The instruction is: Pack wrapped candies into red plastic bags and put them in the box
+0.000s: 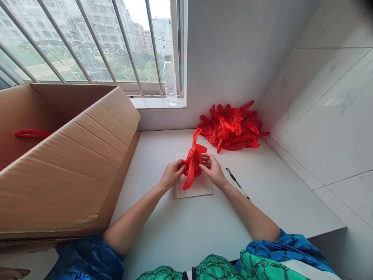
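A knotted red plastic bag is held between my two hands above a notebook with small printed writing. My left hand pinches the bag's left side. On its right side, the fingers of my right hand grip the plastic. One twisted end of the bag points up and away, and another hangs toward me. Part of the notebook is hidden under the bag. To the right of my right hand lies a black and clear pen.
A heap of red plastic bags lies at the back of the white table, against the wall. On the left stands a large open cardboard box with a red bag inside. A clear bottle stands on the windowsill.
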Demonstrator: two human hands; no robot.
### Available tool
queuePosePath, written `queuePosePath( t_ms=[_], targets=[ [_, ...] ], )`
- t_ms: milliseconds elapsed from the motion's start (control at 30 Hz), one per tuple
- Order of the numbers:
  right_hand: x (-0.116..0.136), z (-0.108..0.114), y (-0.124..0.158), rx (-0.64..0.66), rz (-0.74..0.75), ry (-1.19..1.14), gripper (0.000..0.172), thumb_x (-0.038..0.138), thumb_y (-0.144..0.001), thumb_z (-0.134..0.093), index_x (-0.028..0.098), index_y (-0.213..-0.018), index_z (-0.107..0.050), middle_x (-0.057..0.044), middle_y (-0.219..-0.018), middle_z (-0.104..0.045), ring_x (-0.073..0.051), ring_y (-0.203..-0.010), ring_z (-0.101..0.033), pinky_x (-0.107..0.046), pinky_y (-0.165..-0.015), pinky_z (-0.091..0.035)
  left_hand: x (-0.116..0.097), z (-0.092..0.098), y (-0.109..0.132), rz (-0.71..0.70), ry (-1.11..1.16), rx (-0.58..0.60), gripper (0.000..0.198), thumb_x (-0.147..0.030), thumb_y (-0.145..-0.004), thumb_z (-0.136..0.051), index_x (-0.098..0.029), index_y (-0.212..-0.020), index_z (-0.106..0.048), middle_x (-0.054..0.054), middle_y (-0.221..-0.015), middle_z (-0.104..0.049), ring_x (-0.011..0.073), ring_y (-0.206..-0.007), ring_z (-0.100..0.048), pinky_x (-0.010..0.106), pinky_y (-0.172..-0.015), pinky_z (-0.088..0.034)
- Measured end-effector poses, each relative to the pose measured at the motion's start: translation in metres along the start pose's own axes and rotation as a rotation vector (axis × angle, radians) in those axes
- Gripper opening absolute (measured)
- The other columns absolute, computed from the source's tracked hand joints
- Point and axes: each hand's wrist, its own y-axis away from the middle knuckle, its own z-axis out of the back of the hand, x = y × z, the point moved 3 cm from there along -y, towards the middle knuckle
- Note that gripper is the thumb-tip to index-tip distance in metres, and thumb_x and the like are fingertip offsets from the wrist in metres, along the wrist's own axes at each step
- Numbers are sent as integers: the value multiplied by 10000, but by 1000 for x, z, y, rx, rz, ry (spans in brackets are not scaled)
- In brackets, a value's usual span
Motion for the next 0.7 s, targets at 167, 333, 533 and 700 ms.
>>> queuePosePath(
  t_ms=[167,333,533,700],
  targets=[
    [9,20,-2,-152,14,-24,445,437,-746,-788,224,-1074,-576,13,-810,-649,-154,-795,-641,-323,-808,-540,-2,17,11,-8,99,-73,431,-514,-792,-698,-151,-1020,-657,94,-1030,-722,219,-864,-675,322,-760,-528],
    [15,23,3,136,-20,251,376,507,-799,-727,223,-1022,-620,35,-751,-602,-130,-663,-561,-282,-675,-500,-4,30,20,75,45,24,470,-551,-828,-666,-180,-1115,-643,60,-938,-715,185,-799,-663,300,-740,-518],
    [-4,12,6,125,-167,266,370,528,-858,-610,230,-1073,-572,-27,-938,-672,-167,-730,-635,-278,-568,-529,4,23,11,135,-116,22,545,-615,-895,-491,-193,-1219,-609,62,-929,-704,178,-741,-658,310,-686,-537],
    [-11,-5,7,113,-96,174,483,376,-814,-666,221,-1241,-503,-39,-954,-687,-157,-738,-639,-302,-677,-544,6,4,3,48,-221,-8,376,-501,-827,-639,-232,-1089,-665,23,-880,-702,153,-668,-597,270,-609,-476]
  ],
)
